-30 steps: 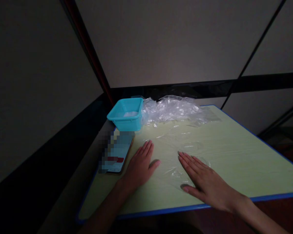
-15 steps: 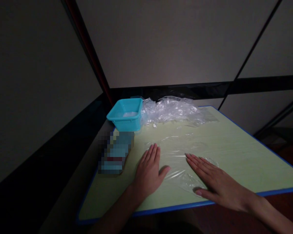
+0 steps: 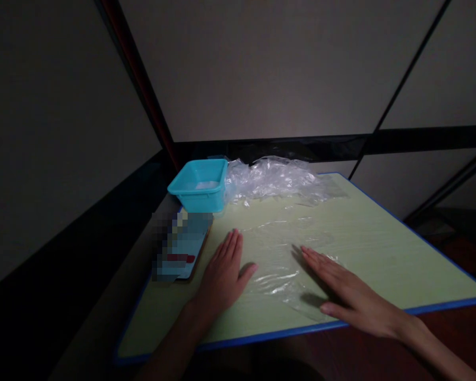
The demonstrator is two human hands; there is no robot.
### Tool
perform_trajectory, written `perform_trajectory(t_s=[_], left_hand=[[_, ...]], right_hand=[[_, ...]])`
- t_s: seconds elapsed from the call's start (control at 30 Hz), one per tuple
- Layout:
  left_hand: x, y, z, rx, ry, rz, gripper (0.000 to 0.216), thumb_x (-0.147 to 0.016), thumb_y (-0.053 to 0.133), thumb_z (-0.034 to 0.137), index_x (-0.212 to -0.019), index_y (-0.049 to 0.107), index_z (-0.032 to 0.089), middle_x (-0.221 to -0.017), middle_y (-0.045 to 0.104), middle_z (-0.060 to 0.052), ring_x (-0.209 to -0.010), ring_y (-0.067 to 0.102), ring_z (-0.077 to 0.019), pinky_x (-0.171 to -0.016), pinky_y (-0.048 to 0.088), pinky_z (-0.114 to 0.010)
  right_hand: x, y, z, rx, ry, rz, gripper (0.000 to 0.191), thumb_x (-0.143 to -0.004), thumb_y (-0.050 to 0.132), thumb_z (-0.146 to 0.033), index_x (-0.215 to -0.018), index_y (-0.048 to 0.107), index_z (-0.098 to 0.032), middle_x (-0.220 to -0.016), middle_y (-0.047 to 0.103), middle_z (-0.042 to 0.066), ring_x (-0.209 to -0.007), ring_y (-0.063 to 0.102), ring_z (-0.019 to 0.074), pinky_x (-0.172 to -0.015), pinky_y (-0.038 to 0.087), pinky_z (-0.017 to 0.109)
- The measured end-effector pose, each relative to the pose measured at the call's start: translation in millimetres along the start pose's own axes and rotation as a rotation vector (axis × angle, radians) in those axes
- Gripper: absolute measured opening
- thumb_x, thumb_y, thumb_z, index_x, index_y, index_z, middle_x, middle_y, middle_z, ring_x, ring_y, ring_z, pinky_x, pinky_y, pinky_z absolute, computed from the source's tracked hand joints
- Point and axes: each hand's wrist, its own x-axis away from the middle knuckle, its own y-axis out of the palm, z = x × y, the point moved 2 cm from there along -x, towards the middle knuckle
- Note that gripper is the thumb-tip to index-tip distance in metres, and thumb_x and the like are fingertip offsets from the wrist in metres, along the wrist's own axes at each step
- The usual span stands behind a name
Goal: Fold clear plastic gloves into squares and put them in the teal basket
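Note:
A clear plastic sheet (image 3: 280,264) lies flat on the pale green table (image 3: 381,254). My left hand (image 3: 222,278) rests palm down at the sheet's left edge, fingers together and stretched out. My right hand (image 3: 347,293) is stretched out over the sheet's right part, fingers straight and slightly raised above it, casting a shadow. Neither hand grips anything.
A turquoise plastic tub (image 3: 200,185) stands at the table's far left corner. Beside it lies a crumpled heap of clear plastic (image 3: 273,177). A phone (image 3: 182,246) lies left of my left hand. The table has a blue rim (image 3: 262,336).
My left hand slid back to the left along the sheet. My right hand lifted slightly off the sheet, which now shows more wrinkles between the hands.

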Motion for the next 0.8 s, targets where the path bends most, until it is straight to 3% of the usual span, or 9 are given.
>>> perform_trajectory(t_s=[0.13,0.23,0.37,0.47,0.6,0.8], left_hand=[[3,-13,4,0.162,0.042,0.017,0.056,-0.087,0.039,0.029,-0.137,0.021,0.012,-0.144,0.023,-0.014,-0.132,0.021,-0.0224,-0.106,0.026,-0.042],[14,-23,11,0.351,0.031,0.018,0.053,-0.087,0.041,0.024,-0.137,0.023,0.018,-0.141,0.032,-0.007,-0.128,0.032,-0.0178,-0.104,0.030,-0.036],[30,-25,17,0.542,0.009,0.008,0.040,-0.086,0.042,0.021,-0.127,0.040,0.023,-0.127,0.052,-0.001,-0.119,0.046,-0.0143,-0.100,0.038,-0.030],[35,-21,15,0.598,-0.008,0.031,0.031,-0.087,0.041,0.021,-0.116,0.051,0.022,-0.121,0.057,-0.002,-0.108,0.055,-0.0150,-0.095,0.043,-0.031],[36,-19,11,0.641,-0.032,0.068,0.031,-0.087,0.041,0.022,-0.118,0.049,0.021,-0.102,0.068,-0.003,-0.097,0.061,-0.0164,-0.090,0.047,-0.035],[37,-18,11,0.673,-0.042,0.077,0.032,-0.087,0.043,0.020,-0.119,0.048,0.020,-0.093,0.068,-0.002,-0.093,0.061,-0.0153,-0.088,0.046,-0.032]], right_hand=[[7,-9,-1,-0.178,0.053,0.057,0.064,-0.084,0.043,-0.053,-0.139,0.019,-0.032,-0.146,0.020,0.002,-0.129,0.027,0.0277,-0.099,0.034,0.050],[12,-9,-9,-0.184,0.028,0.031,0.056,-0.080,0.051,-0.052,-0.132,0.038,-0.034,-0.142,0.031,0.001,-0.127,0.033,0.0272,-0.097,0.038,0.047],[15,-2,-23,-0.063,-0.067,-0.070,0.060,-0.078,0.056,-0.049,-0.132,0.039,-0.027,-0.141,0.034,0.004,-0.127,0.032,0.0261,-0.099,0.038,0.043],[17,3,-28,-0.014,-0.089,-0.086,0.049,-0.083,0.052,-0.043,-0.127,0.047,-0.024,-0.142,0.032,0.004,-0.129,0.029,0.0257,-0.101,0.036,0.042],[16,2,-30,-0.073,-0.043,-0.071,0.026,-0.087,0.048,-0.032,-0.107,0.063,-0.026,-0.136,0.042,-0.001,-0.127,0.034,0.0239,-0.100,0.039,0.039],[-1,-10,-30,-0.280,0.053,-0.009,0.022,-0.088,0.045,-0.028,-0.088,0.067,-0.025,-0.120,0.055,0.002,-0.110,0.052,0.0213,-0.092,0.045,0.038]])
